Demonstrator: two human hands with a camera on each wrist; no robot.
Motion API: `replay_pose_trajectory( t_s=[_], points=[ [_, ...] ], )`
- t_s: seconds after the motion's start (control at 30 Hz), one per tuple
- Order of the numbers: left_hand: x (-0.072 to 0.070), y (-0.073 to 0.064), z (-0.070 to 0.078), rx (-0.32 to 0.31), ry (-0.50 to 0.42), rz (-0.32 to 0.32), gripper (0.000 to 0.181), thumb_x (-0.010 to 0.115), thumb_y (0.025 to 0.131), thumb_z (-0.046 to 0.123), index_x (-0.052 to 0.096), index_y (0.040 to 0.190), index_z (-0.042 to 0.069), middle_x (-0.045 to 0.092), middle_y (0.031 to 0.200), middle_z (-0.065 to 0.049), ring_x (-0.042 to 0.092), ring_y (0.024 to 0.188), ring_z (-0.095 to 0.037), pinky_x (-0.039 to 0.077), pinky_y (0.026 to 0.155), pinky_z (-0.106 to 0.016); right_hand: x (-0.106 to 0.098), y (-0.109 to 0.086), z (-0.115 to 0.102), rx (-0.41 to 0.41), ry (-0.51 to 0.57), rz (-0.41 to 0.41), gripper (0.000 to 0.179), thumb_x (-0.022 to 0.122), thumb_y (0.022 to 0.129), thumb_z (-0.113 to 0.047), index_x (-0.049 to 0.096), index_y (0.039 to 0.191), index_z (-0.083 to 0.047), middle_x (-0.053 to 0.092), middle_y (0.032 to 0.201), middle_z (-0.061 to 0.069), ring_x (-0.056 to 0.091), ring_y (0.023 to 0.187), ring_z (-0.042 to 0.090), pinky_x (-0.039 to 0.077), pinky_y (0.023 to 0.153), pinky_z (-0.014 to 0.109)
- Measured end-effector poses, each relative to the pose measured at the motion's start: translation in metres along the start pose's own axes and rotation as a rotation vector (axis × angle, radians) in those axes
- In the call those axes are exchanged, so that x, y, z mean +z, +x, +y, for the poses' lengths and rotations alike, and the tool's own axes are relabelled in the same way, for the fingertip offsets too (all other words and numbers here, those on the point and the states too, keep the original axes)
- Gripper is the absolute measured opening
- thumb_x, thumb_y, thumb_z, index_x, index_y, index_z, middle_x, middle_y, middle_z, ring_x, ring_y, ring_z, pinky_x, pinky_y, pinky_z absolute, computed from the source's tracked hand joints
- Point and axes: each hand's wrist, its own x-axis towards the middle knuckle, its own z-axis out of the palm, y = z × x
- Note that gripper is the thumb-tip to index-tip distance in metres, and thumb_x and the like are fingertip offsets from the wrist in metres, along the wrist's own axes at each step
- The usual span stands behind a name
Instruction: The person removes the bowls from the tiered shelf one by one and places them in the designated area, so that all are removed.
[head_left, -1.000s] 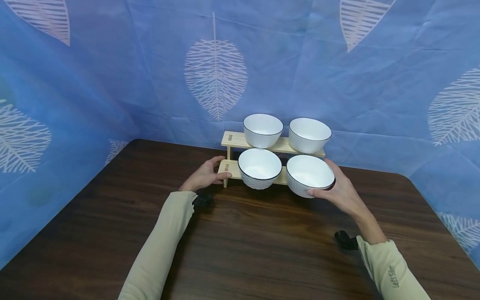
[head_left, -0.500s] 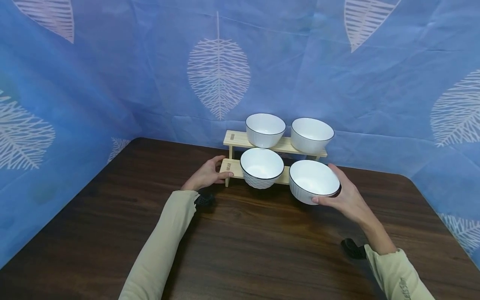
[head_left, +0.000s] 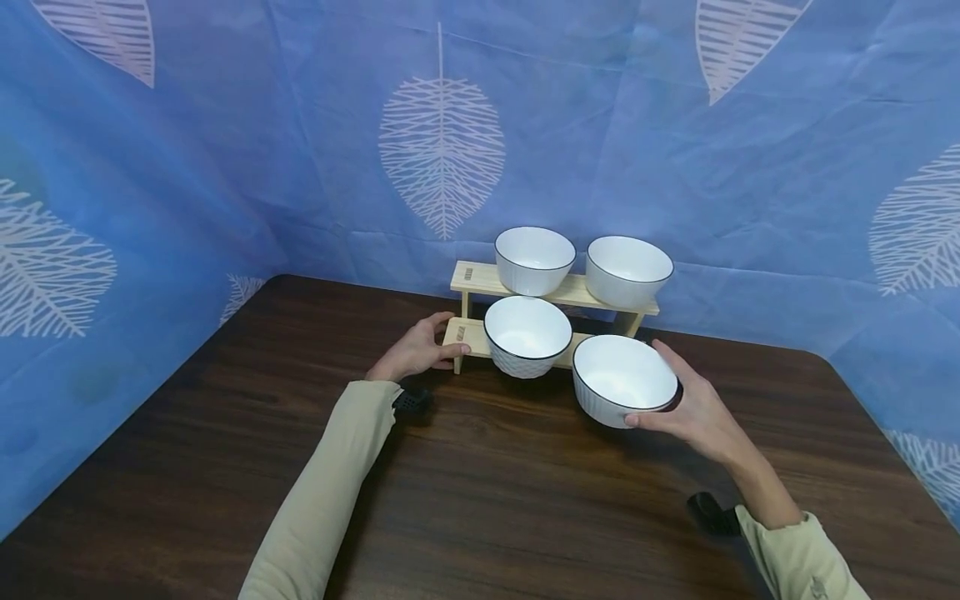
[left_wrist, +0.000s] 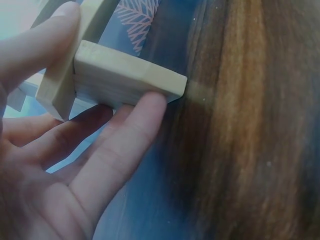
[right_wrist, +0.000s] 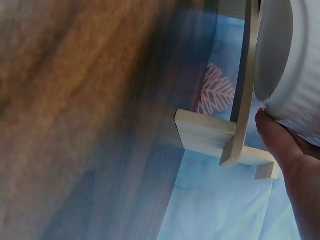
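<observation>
We see the right hand [head_left: 701,417] holding a white bowl [head_left: 625,372] by its side.
From the head view, the bowl is at the near right of the wooden rack [head_left: 482,277], hiding part of that hand and the low shelf's [head_left: 467,330] right end; the right wrist view cuts it off. The left hand [head_left: 414,347] pinches the shelf's left end. Three more bowls [head_left: 527,332] sit there.

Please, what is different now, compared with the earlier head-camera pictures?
The right hand, already holding the front right bowl, has drawn it toward the near side of the table, away from the upper shelf. The left hand still grips the lower shelf; the front left bowl, back left bowl and back right bowl stay put.
</observation>
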Motion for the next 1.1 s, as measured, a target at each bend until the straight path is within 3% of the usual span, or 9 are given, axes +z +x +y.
replay_pose_trajectory(
  t_s=[0.37, 0.5, 0.77, 0.87, 1.1],
  points=[
    [0.001, 0.001, 0.002, -0.005, -0.009, 0.001, 0.079, 0.071, 0.097, 0.008, 0.023, 0.159, 0.001, 0.045, 0.147, -0.025, 0.064, 0.114, -0.037, 0.059, 0.086, -0.043, 0.004, -0.003, -0.005, -0.068, -0.016, -0.038, 0.113, 0.090, 0.073, -0.021, 0.021, 0.158, 0.005, 0.036, 0.152, 0.034, 0.046, 0.127, 0.051, 0.047, 0.092, 0.063],
    [0.000, 0.000, 0.002, -0.008, -0.007, 0.009, 0.078, 0.071, 0.096, 0.007, 0.024, 0.158, 0.001, 0.044, 0.148, -0.025, 0.063, 0.115, -0.037, 0.059, 0.085, -0.043, 0.006, -0.003, -0.010, -0.103, -0.035, -0.052, 0.115, 0.093, 0.070, -0.021, 0.023, 0.157, 0.007, 0.034, 0.155, 0.032, 0.046, 0.130, 0.050, 0.051, 0.093, 0.053],
    [-0.001, 0.000, 0.001, -0.010, -0.013, 0.013, 0.078, 0.070, 0.097, 0.007, 0.022, 0.159, 0.000, 0.042, 0.150, -0.026, 0.063, 0.116, -0.038, 0.059, 0.086, -0.043, 0.011, -0.005, -0.018, -0.124, -0.043, -0.081, 0.117, 0.095, 0.067, -0.021, 0.025, 0.156, 0.007, 0.044, 0.147, 0.032, 0.056, 0.120, 0.044, 0.052, 0.087, 0.033],
    [-0.001, 0.000, 0.000, -0.007, -0.008, 0.016, 0.078, 0.070, 0.097, 0.007, 0.022, 0.159, -0.001, 0.042, 0.149, -0.027, 0.063, 0.116, -0.038, 0.059, 0.085, -0.043, 0.014, -0.005, -0.021, -0.131, -0.042, -0.091, 0.117, 0.096, 0.067, -0.022, 0.026, 0.156, 0.007, 0.046, 0.145, 0.032, 0.057, 0.118, 0.043, 0.053, 0.087, 0.036],
    [0.000, 0.000, -0.002, -0.008, -0.026, 0.007, 0.079, 0.070, 0.097, 0.006, 0.021, 0.159, 0.000, 0.044, 0.148, -0.026, 0.063, 0.116, -0.038, 0.058, 0.087, -0.044, 0.022, -0.005, -0.025, -0.169, -0.020, -0.117, 0.117, 0.096, 0.066, -0.022, 0.027, 0.154, 0.010, 0.049, 0.142, 0.034, 0.057, 0.118, 0.047, 0.052, 0.089, 0.057]
  ],
)
